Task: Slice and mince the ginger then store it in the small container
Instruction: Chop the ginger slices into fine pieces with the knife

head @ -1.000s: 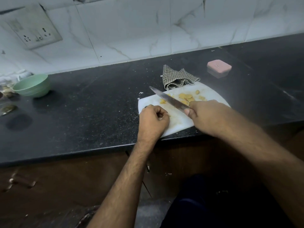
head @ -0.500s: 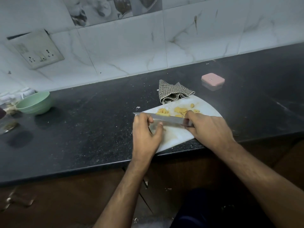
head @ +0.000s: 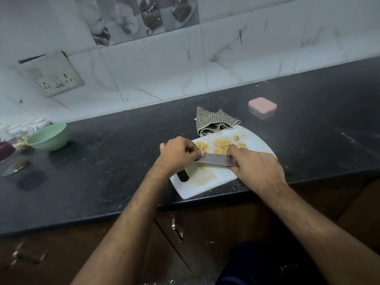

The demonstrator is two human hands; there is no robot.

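Presently, right hand (head: 259,171) grips knife (head: 218,160) over white cutting board (head: 207,184); left hand (head: 178,154) fingers pinch the blade. Ginger slices (head: 221,145) lie beyond it; pink container (head: 262,106) stands well apart on tabletop (head: 102,171).

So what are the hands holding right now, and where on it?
The right hand grips the knife at its handle end. The left hand pinches the blade near its tip.

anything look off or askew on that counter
Two things. The cutting board lies crooked, its near corner poking past the counter edge. On the wall, the socket plate hangs tilted with a dark gap along its top. Otherwise the ginger stays on the board.
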